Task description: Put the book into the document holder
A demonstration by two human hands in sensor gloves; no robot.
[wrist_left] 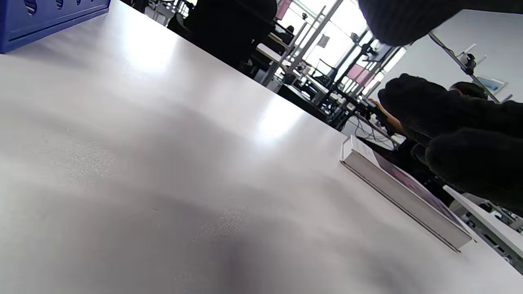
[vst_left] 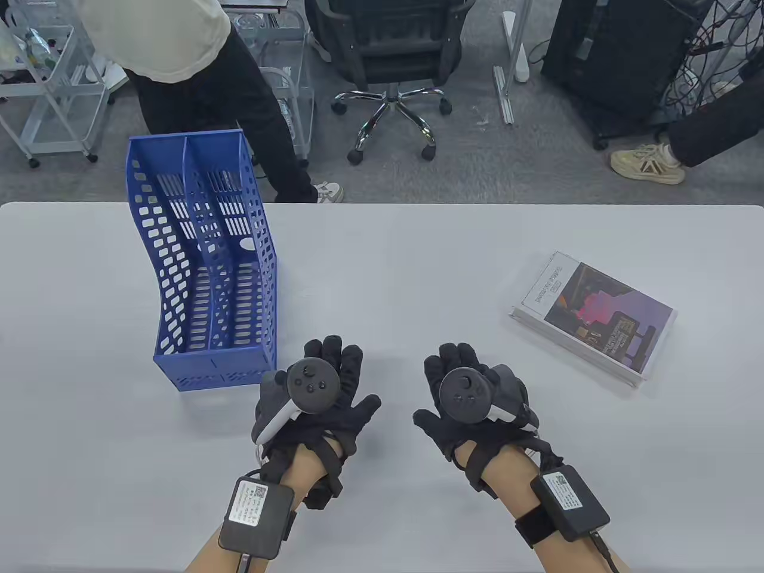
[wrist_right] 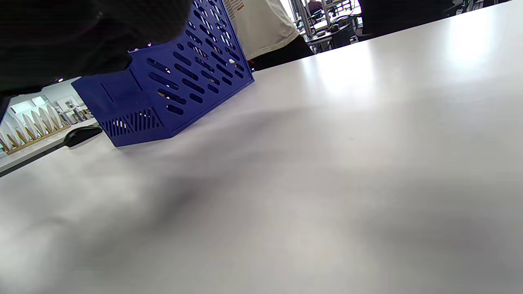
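Observation:
A blue perforated document holder [vst_left: 206,262] with two slots stands on the left of the white table [vst_left: 382,250]. It also shows in the right wrist view [wrist_right: 171,81] and at the left wrist view's top left corner [wrist_left: 45,18]. A book [vst_left: 594,316] with a white and dark purple cover lies flat on the right. It also shows in the left wrist view [wrist_left: 404,192]. My left hand [vst_left: 328,382] rests flat and open on the table just right of the holder's near end. My right hand [vst_left: 459,382] rests flat and open, left of the book. Both hands hold nothing.
Beyond the table's far edge stand a person [vst_left: 197,89], an office chair [vst_left: 391,65], wire carts [vst_left: 48,77] and a dark cabinet [vst_left: 627,54]. Another person's shoe [vst_left: 647,164] is on the floor at the right.

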